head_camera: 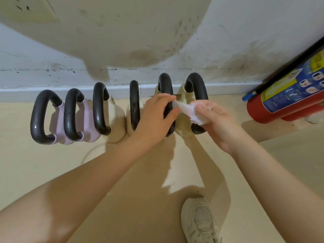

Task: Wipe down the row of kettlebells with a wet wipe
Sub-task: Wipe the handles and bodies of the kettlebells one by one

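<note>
Several kettlebells with black handles stand in a row along the wall's base. The two at the left have lilac bodies [87,120]; the others are cream [116,118]. A white wet wipe [189,111] stretches between my hands above the two rightmost kettlebells. My left hand [156,118] pinches one corner of the wipe in front of the second handle from the right [165,85]. My right hand [215,123] grips the bunched rest of the wipe, covering part of the rightmost handle [196,83].
A red fire extinguisher [284,100] with a blue and yellow label lies at the right against the wall. A beige shoe [199,220] stands on the tan floor below my right arm. The scuffed white wall [175,41] and its baseboard run behind the row.
</note>
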`<action>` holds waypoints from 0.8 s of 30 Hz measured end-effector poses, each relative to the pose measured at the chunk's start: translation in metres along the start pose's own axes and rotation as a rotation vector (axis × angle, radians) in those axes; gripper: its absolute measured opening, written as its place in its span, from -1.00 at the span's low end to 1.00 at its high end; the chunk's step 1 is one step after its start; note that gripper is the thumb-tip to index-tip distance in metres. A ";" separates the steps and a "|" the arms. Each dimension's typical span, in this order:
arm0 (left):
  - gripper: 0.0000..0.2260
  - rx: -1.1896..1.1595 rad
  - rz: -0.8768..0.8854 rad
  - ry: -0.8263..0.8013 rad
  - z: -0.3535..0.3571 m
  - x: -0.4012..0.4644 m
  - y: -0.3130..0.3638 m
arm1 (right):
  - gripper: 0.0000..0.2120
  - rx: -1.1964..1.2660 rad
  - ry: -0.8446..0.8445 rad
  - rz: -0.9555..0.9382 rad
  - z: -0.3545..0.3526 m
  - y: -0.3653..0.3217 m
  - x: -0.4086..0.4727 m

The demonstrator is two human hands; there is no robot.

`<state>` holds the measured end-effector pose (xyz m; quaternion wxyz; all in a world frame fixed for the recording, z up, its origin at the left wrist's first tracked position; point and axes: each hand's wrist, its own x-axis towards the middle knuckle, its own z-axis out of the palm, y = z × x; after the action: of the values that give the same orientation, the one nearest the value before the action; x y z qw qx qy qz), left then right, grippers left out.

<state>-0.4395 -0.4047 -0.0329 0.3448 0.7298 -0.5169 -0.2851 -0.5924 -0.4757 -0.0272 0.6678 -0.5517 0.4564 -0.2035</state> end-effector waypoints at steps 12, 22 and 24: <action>-0.95 -0.648 -0.323 -0.070 0.021 0.026 0.039 | -0.86 0.198 0.140 0.019 -0.042 -0.026 0.012; -0.85 -1.102 -0.384 -0.204 0.060 0.046 0.044 | -0.84 0.040 0.367 -0.007 -0.055 -0.028 0.037; -0.83 -1.245 -0.421 -0.160 0.062 0.055 0.047 | -0.82 0.150 0.345 0.059 -0.054 -0.031 0.045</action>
<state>-0.4973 -0.4805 -0.0360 0.5997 0.4562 -0.1259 -0.6453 -0.6076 -0.5501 -0.0149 0.6246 -0.4437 0.5636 -0.3087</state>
